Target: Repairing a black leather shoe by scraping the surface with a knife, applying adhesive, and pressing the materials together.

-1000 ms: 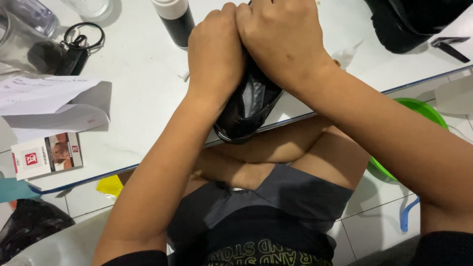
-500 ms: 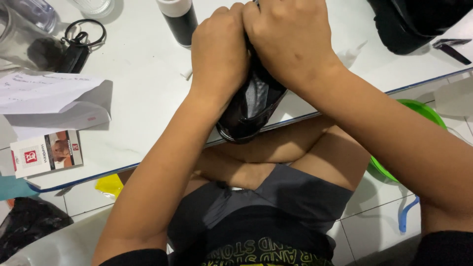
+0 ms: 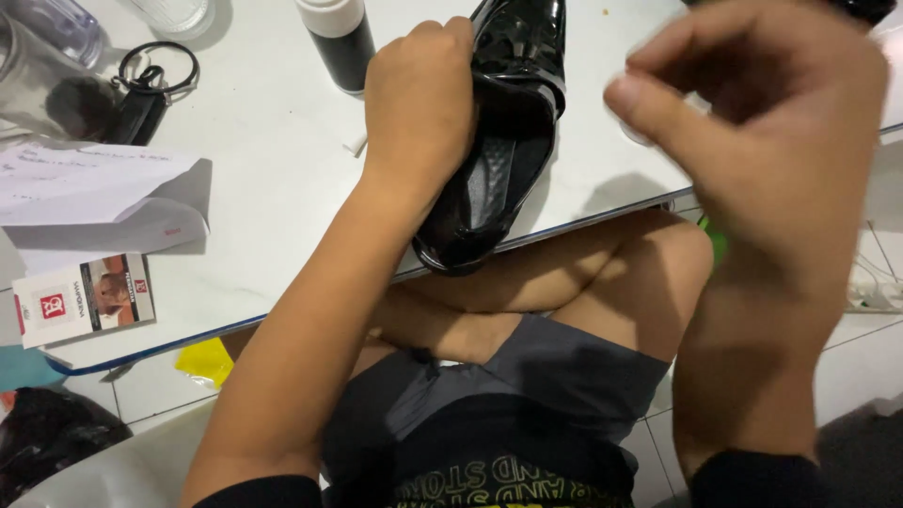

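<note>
Left hand [image 3: 419, 103] clamps the side wall of a glossy black leather shoe [image 3: 499, 141], fingers curled tight over its opening; shoe lies on the white tabletop [image 3: 273, 160], heel over the near edge; right hand [image 3: 762, 141] raised clear of it, blurred, thumb and fingertips drawn together, possibly pinching something small; black bottle with white cap [image 3: 339, 38] just beyond the left hand; key ring [image 3: 155, 71] and folded white paper [image 3: 94, 188] well to the left.
</note>
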